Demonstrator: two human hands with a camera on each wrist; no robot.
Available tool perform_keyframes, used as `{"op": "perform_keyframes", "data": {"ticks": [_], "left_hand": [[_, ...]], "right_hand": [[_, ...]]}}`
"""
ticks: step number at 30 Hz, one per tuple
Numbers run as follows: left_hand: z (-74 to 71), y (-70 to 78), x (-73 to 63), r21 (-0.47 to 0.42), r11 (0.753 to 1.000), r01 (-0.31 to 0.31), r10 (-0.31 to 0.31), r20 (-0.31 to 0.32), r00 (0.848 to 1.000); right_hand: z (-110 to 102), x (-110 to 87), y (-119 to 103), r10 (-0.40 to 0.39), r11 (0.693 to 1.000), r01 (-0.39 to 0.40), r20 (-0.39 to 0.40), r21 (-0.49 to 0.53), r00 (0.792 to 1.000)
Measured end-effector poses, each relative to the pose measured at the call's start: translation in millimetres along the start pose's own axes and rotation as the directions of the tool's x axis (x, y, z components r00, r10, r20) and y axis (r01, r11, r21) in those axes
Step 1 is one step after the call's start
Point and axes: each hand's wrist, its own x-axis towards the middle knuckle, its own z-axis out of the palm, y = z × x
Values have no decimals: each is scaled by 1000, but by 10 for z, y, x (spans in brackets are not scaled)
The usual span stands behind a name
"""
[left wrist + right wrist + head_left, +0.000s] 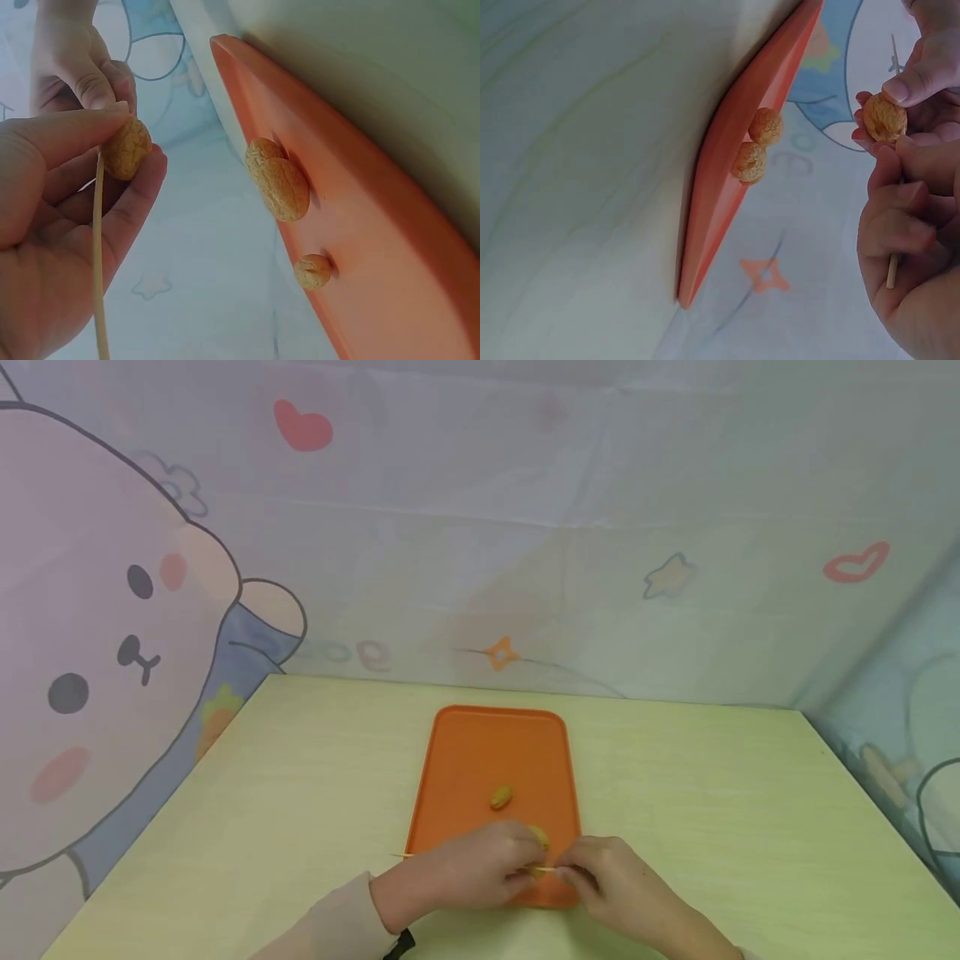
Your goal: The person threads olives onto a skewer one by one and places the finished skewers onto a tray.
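Note:
Over the near end of an orange tray (480,747), my left hand (480,864) pinches a wrinkled golden-brown puff ball (127,150) between thumb and fingers. A thin wooden skewer (98,247) runs along the edge of that puff; I cannot tell whether it pierces it. Close on the right, my right hand (915,217) grips the skewer near one end, thumb and fingertips right at the puff. The other end sticks out leftward past the left hand in the head view. More puffs (750,162) lie on the tray, one peanut-shaped (277,180) and one small (312,271) in the left wrist view.
The tray stands on a pale yellow-green table (697,793), its raised rim all round. Behind rises a cloth backdrop (450,552) printed with a bear, hearts and stars. A dark cable (924,810) hangs at the far right.

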Motion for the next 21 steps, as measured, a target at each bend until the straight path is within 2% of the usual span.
{"op": "perform_keyframes", "data": {"ticks": [4,6,13,21], "left_hand": [[-15,6,20,-21,997,76,-75,36,997],[-29,8,32,-9,995,94,-94,35,995],[-150,4,45,73,995,68,-67,-16,998],[-398,-26,52,33,989,142,-144,60,988]], "right_hand": [[-9,-15,-7,40,999,-41,-17,-35,999],[-18,-17,-11,43,998,-45,-40,-48,998],[-144,-2,-28,18,996,-29,-131,-84,991],[-362,-45,-36,-28,988,-5,-209,-155,977]]}}
